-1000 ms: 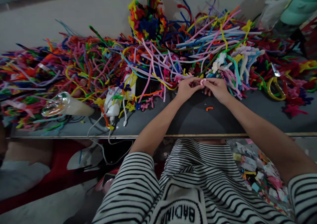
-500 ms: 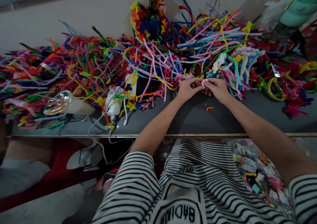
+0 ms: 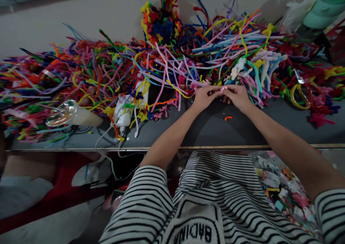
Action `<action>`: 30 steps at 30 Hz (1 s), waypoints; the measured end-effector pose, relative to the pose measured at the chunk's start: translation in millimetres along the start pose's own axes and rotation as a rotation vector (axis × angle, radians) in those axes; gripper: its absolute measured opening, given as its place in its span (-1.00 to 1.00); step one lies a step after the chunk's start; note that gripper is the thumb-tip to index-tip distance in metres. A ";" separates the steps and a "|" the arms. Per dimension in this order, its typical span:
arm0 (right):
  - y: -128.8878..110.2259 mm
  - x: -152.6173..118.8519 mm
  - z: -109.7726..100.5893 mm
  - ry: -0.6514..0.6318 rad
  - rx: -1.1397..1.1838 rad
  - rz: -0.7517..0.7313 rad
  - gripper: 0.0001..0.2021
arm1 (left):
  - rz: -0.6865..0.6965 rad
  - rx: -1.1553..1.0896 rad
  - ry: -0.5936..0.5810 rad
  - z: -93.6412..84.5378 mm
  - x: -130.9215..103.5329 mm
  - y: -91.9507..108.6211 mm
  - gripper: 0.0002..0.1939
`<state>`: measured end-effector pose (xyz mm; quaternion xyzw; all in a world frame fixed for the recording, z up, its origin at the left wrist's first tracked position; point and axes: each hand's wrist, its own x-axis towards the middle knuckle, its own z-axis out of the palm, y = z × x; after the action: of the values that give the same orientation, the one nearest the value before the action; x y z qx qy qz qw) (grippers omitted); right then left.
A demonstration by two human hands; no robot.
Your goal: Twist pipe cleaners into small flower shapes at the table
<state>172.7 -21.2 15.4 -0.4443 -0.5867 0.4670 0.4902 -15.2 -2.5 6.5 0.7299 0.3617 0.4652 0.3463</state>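
Just right of center in the frame, a bit above the middle, a little pink piece (image 3: pixel 223 88) sits between the fingertips of both hands. Grip-wise, the left hand (image 3: pixel 202 97) and right hand (image 3: pixel 239 96) both look clamped on it, thumb and finger pinched together, though it's so small I can't make out its exact shape. It's over the tabletop (image 3: pixel 218 134), right by the front edge of the pipe cleaner pile (image 3: pixel 126 62).

Handling guess, going by the fuzzy stuff around it: basically weightless, soft on the outside, probably a bendy wire inside that holds whatever shape you give it. Shouldn't be slippery, fuzz tends to grab skin. Doubt a pinch would break it, but squeezing hard could flatten the fuzz or kink it, and cut ends might poke. I'd take it by the outer edges, one side per hand, light pressure. Orange scrap (image 3: pixel 228 118) lies below the hands, scissors (image 3: pixel 299 82) toward the right of the frame.
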 end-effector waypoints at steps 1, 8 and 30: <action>0.5 0.2 -0.1 -0.001 0.000 0.001 -0.59 | 0.001 0.008 -0.001 0.2 0.0 -0.3 -0.73; 1.0 1.5 -0.5 -0.012 -0.020 -0.041 -0.47 | 0.029 0.011 -0.004 1.8 0.1 -4.5 -0.72; -6.6 -1.0 -1.7 -0.030 0.004 0.020 -0.53 | 0.136 0.217 0.030 4.5 -3.8 4.0 -0.79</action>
<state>174.1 -23.1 21.8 -0.4419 -0.5888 0.4796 0.4776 -11.4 -8.4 6.8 0.7790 0.3647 0.4565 0.2277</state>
